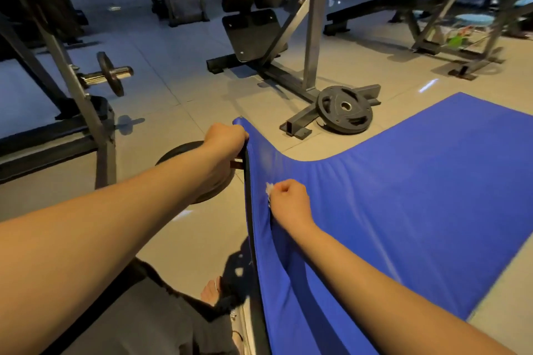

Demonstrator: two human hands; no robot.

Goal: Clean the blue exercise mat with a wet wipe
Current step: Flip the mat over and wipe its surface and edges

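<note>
Our left hand (227, 138) curled round the lifted edge of the mat (403, 196) on the floor (202, 239), right hand (288, 202) fisted on the wipe (269, 189) against it, we should hold it taut and rub in overlapping strokes.

1. The wipe (269, 189) is mostly buried in the right hand (288, 202); only a white scrap shows.
2. The left hand (226, 138) hides its fingers behind the raised mat (403, 196) edge.
3. The mat runs off the frame's right and bottom.
4. The left forearm covers much of a weight plate (176, 152).
5. Bright objects (458, 37), upper right, are too blurred to identify.
</note>
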